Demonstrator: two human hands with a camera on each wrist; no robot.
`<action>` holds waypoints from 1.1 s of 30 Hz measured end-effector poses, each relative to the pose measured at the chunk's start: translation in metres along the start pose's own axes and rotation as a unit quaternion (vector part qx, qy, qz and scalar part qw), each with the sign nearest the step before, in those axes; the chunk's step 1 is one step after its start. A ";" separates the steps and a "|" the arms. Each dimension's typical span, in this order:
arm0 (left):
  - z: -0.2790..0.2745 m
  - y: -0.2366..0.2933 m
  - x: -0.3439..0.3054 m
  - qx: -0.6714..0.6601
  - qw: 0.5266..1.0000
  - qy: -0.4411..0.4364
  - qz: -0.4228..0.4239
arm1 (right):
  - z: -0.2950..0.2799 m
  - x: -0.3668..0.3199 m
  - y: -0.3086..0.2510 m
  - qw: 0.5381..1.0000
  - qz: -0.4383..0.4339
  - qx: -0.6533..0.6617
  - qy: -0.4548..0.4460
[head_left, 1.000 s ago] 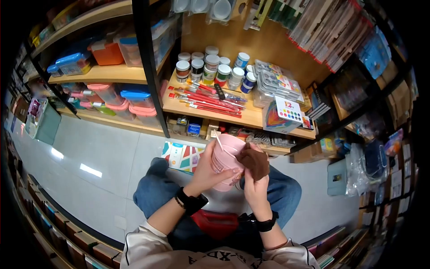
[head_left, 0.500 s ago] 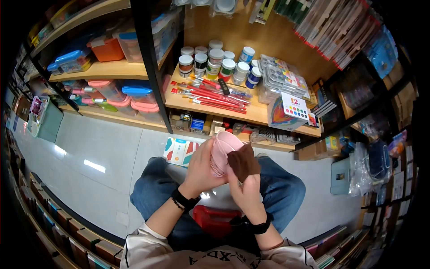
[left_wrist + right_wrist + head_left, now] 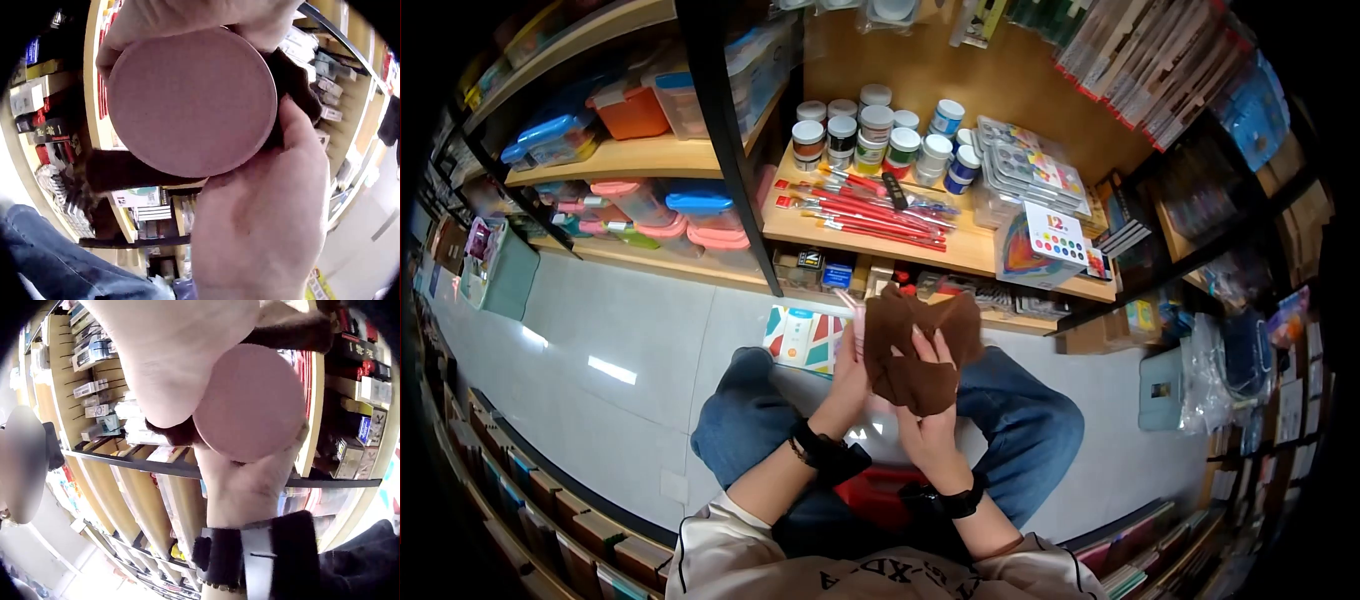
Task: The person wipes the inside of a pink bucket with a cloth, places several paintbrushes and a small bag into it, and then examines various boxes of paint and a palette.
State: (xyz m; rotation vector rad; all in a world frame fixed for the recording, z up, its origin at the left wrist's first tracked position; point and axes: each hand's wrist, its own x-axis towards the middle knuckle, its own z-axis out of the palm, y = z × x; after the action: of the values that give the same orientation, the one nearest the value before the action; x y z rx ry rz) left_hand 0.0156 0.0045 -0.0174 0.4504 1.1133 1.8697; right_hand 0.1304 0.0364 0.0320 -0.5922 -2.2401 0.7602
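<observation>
A small pink pail (image 3: pixel 194 106) with a thin handle is held up in front of my body. Its round flat base faces both wrist cameras. My left hand (image 3: pixel 848 372) grips it around the left side; the curled fingers show in the left wrist view. A brown cloth (image 3: pixel 897 325) lies spread against the pail and hides most of it in the head view. Over this cloth my right hand (image 3: pixel 928 435) has its fingers (image 3: pixel 930 345) laid, holding it to the pail. A fold of cloth covers part of that hand.
Ahead stands a wooden shelf (image 3: pixel 975 262) with paint jars (image 3: pixel 870 135), red-handled brushes (image 3: pixel 865 228) and a paint box (image 3: pixel 1040 245). On the floor lies a colourful patterned box (image 3: pixel 795 335). Lidded plastic boxes (image 3: pixel 635 200) fill the left shelves. A teal bin (image 3: pixel 1160 390) is at the right.
The cloth went from bunched at the pail's right side to spread over it. My right hand moved its fingers onto the cloth. The pail turned, so its open mouth is now hidden.
</observation>
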 end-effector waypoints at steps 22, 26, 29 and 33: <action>0.008 -0.018 0.000 -0.234 0.968 -0.042 -0.086 | 0.019 -0.009 0.014 0.882 0.281 0.342 0.161; 0.007 -0.013 0.006 -0.038 0.994 -0.083 -0.059 | -0.004 -0.012 0.039 0.849 0.273 0.385 0.235; -0.001 -0.019 0.011 0.016 0.996 0.046 -0.080 | -0.031 -0.011 0.041 0.850 0.257 0.385 0.250; -0.011 0.003 0.016 0.227 0.967 -0.105 0.054 | -0.066 -0.005 0.023 0.879 0.281 0.351 0.160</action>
State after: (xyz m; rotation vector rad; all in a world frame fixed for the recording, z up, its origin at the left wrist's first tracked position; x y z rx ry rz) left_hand -0.0020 0.0119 -0.0225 0.9637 1.3925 1.6019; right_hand 0.1860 0.0730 0.0539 -0.9168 -1.3335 1.5417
